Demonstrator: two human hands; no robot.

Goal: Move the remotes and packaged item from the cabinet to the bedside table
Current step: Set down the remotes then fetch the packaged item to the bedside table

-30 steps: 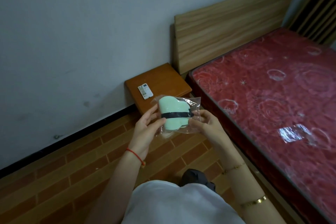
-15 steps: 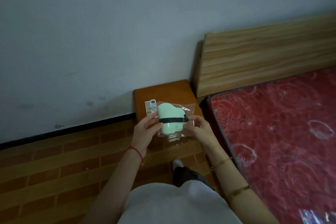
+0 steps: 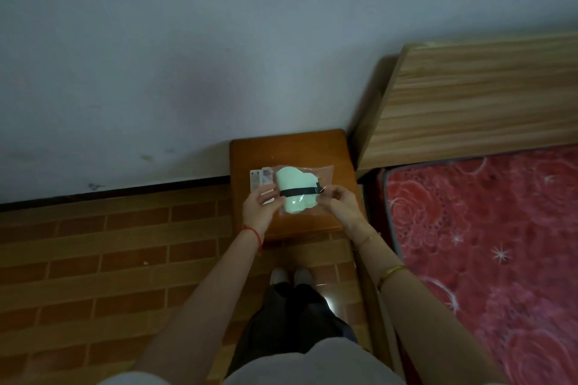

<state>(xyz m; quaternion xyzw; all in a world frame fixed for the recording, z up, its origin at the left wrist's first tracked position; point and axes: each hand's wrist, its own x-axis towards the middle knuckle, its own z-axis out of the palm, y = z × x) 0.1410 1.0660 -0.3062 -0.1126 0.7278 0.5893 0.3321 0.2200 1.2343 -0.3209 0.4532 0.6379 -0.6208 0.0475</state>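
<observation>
A pale green, cloud-shaped soft item sealed in a clear plastic bag (image 3: pixel 297 194), crossed by a black band, is held over the orange-brown wooden bedside table (image 3: pixel 292 147). Its left edge is gripped by the left hand (image 3: pixel 261 208), with the thumb laid on the front of the bag, and its right edge is pinched by the right hand (image 3: pixel 339 201) between thumb and curled fingers. Whether the bag touches the tabletop cannot be told, since its underside is hidden.

Two small white remotes (image 3: pixel 261 180) lie side by side on the table's left part; their lower ends are covered by the left hand and the bag, and their buttons are too blurred to be read. The red patterned mattress (image 3: pixel 488 244) is cut off at the right edge, and the light wooden headboard (image 3: pixel 475 97) is cropped likewise.
</observation>
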